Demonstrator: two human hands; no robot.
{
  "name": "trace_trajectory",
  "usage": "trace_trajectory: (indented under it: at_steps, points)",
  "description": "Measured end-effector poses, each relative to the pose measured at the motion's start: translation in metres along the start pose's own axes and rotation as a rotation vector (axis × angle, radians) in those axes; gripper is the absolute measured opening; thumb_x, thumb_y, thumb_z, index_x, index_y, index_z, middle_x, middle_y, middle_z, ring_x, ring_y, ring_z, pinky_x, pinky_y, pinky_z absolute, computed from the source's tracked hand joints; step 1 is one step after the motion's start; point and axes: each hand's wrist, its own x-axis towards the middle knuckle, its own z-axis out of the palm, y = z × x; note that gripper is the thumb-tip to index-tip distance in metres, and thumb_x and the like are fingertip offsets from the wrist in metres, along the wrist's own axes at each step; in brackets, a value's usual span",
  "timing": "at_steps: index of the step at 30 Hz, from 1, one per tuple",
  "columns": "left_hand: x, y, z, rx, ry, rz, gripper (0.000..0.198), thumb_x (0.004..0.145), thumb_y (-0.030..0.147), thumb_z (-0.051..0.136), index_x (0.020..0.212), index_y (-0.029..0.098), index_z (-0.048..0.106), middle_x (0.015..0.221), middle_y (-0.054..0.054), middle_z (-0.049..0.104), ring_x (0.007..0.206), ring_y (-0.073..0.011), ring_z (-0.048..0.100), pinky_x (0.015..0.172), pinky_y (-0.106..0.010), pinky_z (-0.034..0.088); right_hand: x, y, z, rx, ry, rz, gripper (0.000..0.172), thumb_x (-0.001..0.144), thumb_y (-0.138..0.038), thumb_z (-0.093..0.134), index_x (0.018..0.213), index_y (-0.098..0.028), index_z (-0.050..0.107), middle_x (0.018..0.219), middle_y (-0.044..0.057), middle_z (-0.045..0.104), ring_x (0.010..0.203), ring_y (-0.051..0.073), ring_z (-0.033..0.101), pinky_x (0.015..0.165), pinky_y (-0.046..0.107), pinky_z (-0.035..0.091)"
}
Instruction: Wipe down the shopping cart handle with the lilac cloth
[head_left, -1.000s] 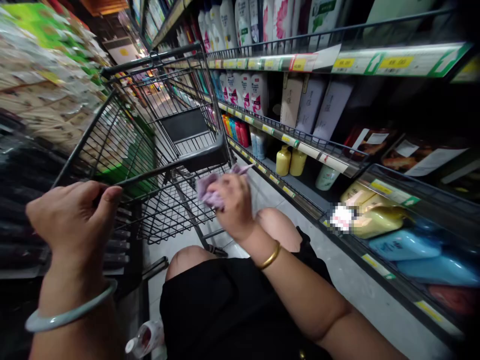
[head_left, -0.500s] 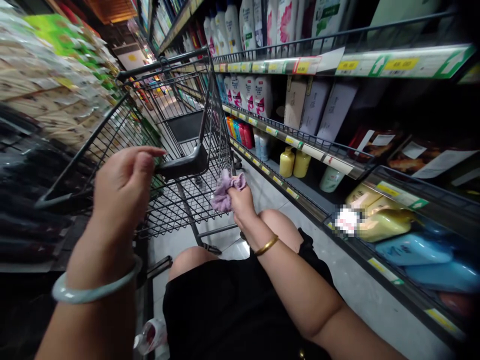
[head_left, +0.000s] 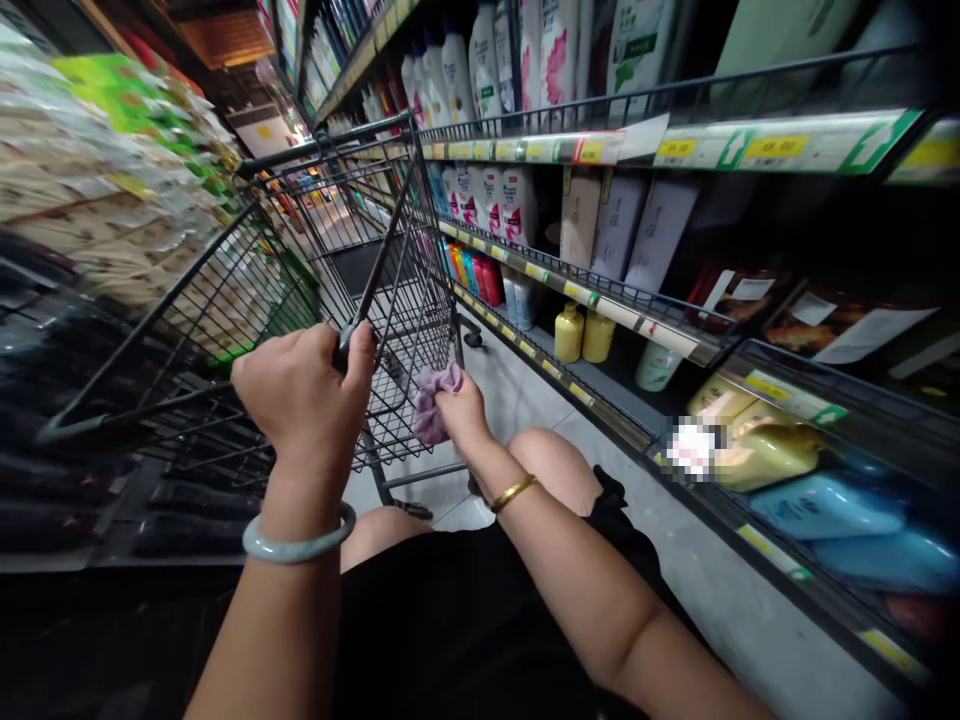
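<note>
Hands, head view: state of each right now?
Left hand: closed, gripping a dark bar of the shopping cart.
Right hand: closed, holding a purple cloth.

Pale green bangle, gold bangle, black skirt, bare arms

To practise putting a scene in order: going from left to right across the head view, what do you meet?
Stacked packets → left hand gripping the shopping cart → purple cloth held in the right hand → yellow bottles → blue pouches.
</note>
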Motion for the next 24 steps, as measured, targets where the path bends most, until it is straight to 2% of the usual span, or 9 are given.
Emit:
trace_trajectory:
  at_steps: [2, 5, 7, 10, 14, 16, 19, 21, 24]
  points:
    - [0.0, -0.002, -0.001, -0.003, 0.015, -0.007, 0.051, 0.099, 0.052, 0.054, 0.064, 0.023, 0.031, 0.061, 0.001, 0.031, 0.062, -0.0171, 0.026, 0.067, -0.036, 0.011, -0.001, -0.025, 0.014, 0.024, 0.007, -0.099, 0.018, 0.079, -0.01, 0.065, 0.093, -0.021, 0.068, 0.089, 0.0, 0.074, 0.081, 0.016, 0.069, 0.082, 0.03, 0.06]
    - [0.0, -0.008, 0.0, -0.027, 0.028, -0.009, 0.052, 0.096, 0.052, 0.057, 0.061, 0.024, 0.031, 0.058, 0.001, 0.03, 0.06, -0.0173, 0.026, 0.066, -0.035, 0.011, -0.002, -0.074, 0.034, -0.026, -0.008, -0.452, 0.018, 0.084, -0.016, 0.074, 0.101, -0.022, 0.07, 0.106, 0.004, 0.073, 0.096, 0.016, 0.07, 0.094, 0.03, 0.059]
    - [-0.001, -0.013, 0.001, -0.054, 0.03, 0.005, 0.051, 0.093, 0.05, 0.059, 0.061, 0.025, 0.029, 0.057, 0.0, 0.029, 0.059, -0.0183, 0.026, 0.066, -0.035, 0.011, 0.002, -0.088, 0.039, -0.101, -0.016, -0.617, 0.016, 0.088, -0.016, 0.073, 0.103, -0.022, 0.07, 0.112, 0.005, 0.071, 0.106, 0.017, 0.068, 0.101, 0.029, 0.057]
    - [-0.003, -0.019, 0.001, -0.069, 0.029, 0.019, 0.049, 0.094, 0.047, 0.059, 0.062, 0.025, 0.028, 0.058, 0.0, 0.03, 0.06, -0.0198, 0.027, 0.067, -0.035, 0.012, 0.016, -0.066, 0.031, -0.284, -0.009, -0.613, 0.022, 0.084, -0.007, 0.07, 0.102, -0.021, 0.071, 0.114, 0.007, 0.069, 0.112, 0.019, 0.066, 0.103, 0.032, 0.055]
    - [-0.005, -0.025, 0.001, -0.026, 0.062, 0.017, 0.052, 0.096, 0.049, 0.057, 0.06, 0.025, 0.028, 0.057, 0.0, 0.031, 0.06, -0.0199, 0.029, 0.065, -0.035, 0.013, 0.03, -0.034, 0.024, -0.373, 0.02, -0.326, 0.032, 0.076, 0.002, 0.065, 0.099, -0.019, 0.072, 0.102, 0.005, 0.069, 0.094, 0.018, 0.067, 0.091, 0.032, 0.058]
    - [-0.006, -0.028, 0.002, -0.01, 0.081, 0.013, 0.052, 0.096, 0.05, 0.057, 0.059, 0.025, 0.029, 0.057, 0.0, 0.031, 0.059, -0.0194, 0.029, 0.064, -0.035, 0.013, 0.028, -0.047, 0.03, -0.317, 0.027, -0.438, 0.03, 0.08, -0.001, 0.067, 0.103, -0.02, 0.071, 0.108, 0.006, 0.069, 0.1, 0.018, 0.067, 0.094, 0.031, 0.058]
    - [-0.007, -0.03, 0.002, -0.023, 0.092, 0.012, 0.052, 0.096, 0.05, 0.056, 0.059, 0.025, 0.03, 0.056, 0.001, 0.029, 0.058, -0.0187, 0.029, 0.063, -0.035, 0.013, 0.023, -0.079, 0.046, -0.301, -0.025, -0.777, 0.025, 0.092, -0.012, 0.067, 0.113, -0.024, 0.071, 0.125, 0.006, 0.067, 0.122, 0.019, 0.064, 0.111, 0.033, 0.052]
    - [-0.008, -0.031, 0.0, -0.037, 0.092, 0.021, 0.052, 0.096, 0.049, 0.057, 0.059, 0.025, 0.03, 0.055, 0.001, 0.03, 0.057, -0.0186, 0.029, 0.062, -0.035, 0.014, 0.025, -0.081, 0.052, -0.342, -0.071, -0.896, 0.022, 0.095, -0.017, 0.067, 0.115, -0.026, 0.07, 0.126, 0.006, 0.067, 0.128, 0.02, 0.061, 0.117, 0.036, 0.049]
    - [-0.011, -0.032, -0.004, -0.053, 0.084, 0.021, 0.052, 0.095, 0.047, 0.059, 0.058, 0.026, 0.028, 0.055, 0.0, 0.028, 0.057, -0.0191, 0.029, 0.063, -0.035, 0.014, 0.034, -0.053, 0.048, -0.402, -0.029, -0.722, 0.023, 0.09, -0.014, 0.071, 0.111, -0.023, 0.07, 0.121, 0.009, 0.069, 0.119, 0.022, 0.064, 0.109, 0.039, 0.054]
